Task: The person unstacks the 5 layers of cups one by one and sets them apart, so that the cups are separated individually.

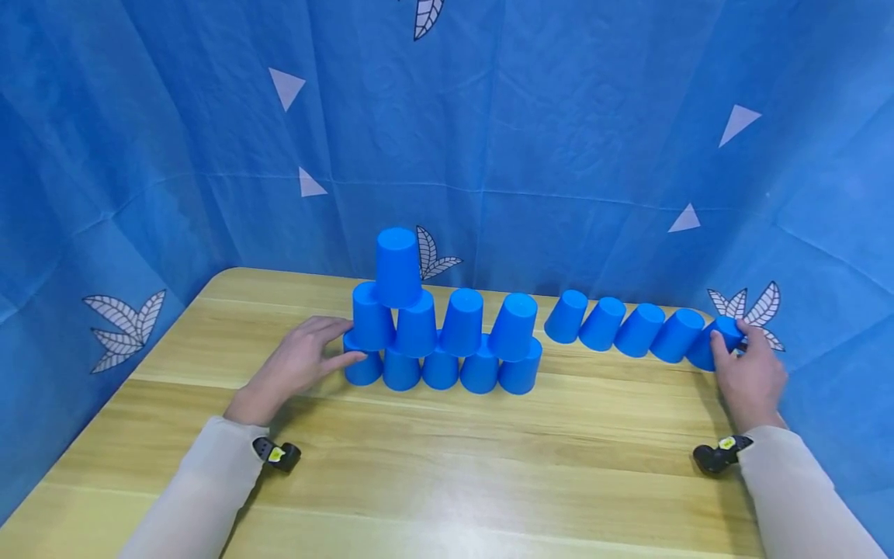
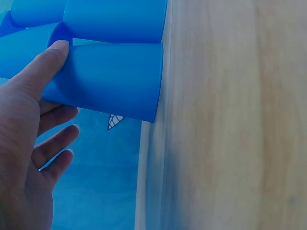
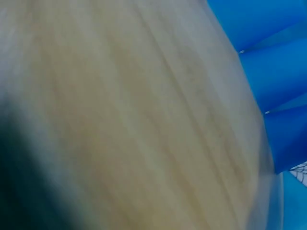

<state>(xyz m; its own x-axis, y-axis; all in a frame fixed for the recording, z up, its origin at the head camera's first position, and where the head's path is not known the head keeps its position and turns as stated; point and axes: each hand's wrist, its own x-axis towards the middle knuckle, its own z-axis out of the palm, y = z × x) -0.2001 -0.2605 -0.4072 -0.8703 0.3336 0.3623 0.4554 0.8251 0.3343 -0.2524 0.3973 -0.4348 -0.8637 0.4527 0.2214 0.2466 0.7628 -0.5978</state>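
Upside-down blue cups stand stacked in tiers: several in the bottom row, several in a second row, and a single top cup (image 1: 398, 268) at the left. My left hand (image 1: 300, 361) is at the stack's left end, its thumb and forefinger around the bottom-left cup (image 2: 110, 79), near the rim of the second-row cup (image 1: 373, 317). Its other fingers are loosely bent. At the far right my right hand (image 1: 753, 380) grips the end cup (image 1: 705, 353) of a separate row, thumb on one side and fingers on the other. The right wrist view does not show that hand's fingers.
The other cups in the separate row, such as this one (image 1: 603, 324), lean close together near the table's back edge. Blue patterned cloth (image 1: 559, 116) hangs behind and beside the wooden table (image 1: 447, 466). A black wrist camera (image 1: 722, 454) sits on each sleeve.
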